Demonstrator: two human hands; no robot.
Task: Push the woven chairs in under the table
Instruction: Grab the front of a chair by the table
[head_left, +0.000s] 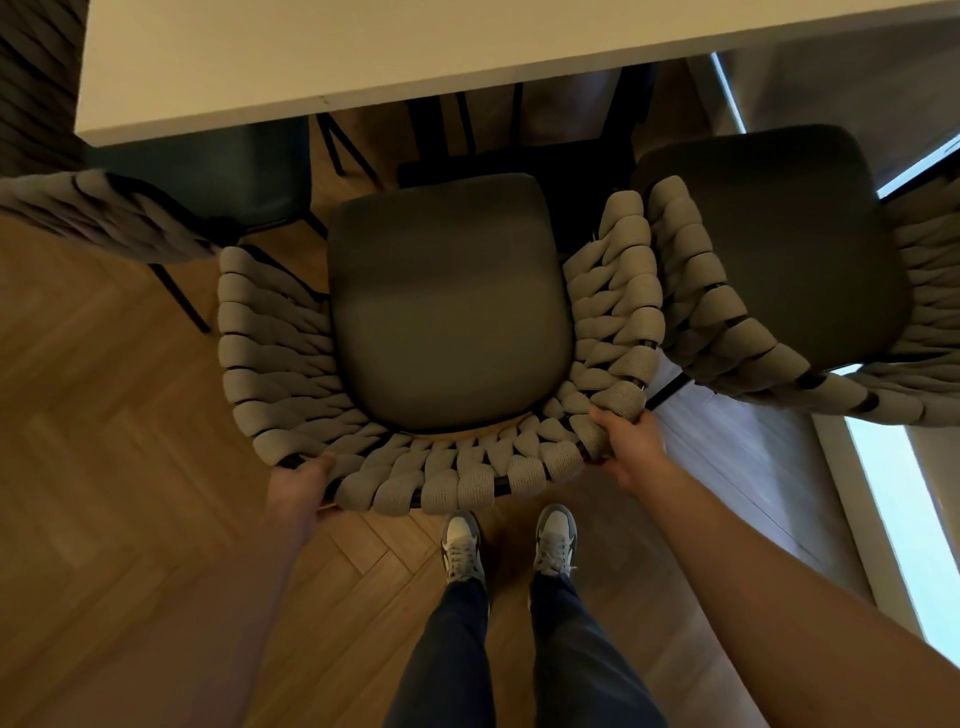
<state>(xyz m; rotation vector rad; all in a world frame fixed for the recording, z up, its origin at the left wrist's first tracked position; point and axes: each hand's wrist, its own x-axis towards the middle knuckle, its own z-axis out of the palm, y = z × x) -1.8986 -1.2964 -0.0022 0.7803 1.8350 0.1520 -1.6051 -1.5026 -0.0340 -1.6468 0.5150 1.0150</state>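
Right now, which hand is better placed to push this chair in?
Neither alone: left hand and right hand both grip the middle chair backrest's corners. The right sits slightly farther forward, beside the neighbouring chair.

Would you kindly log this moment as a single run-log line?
left hand: grips backrest | right hand: grips backrest | middle woven chair: seat short of table edge | right chair: touching alongside

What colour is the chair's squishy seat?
Dark grey seat cushion, seen best in the head view.
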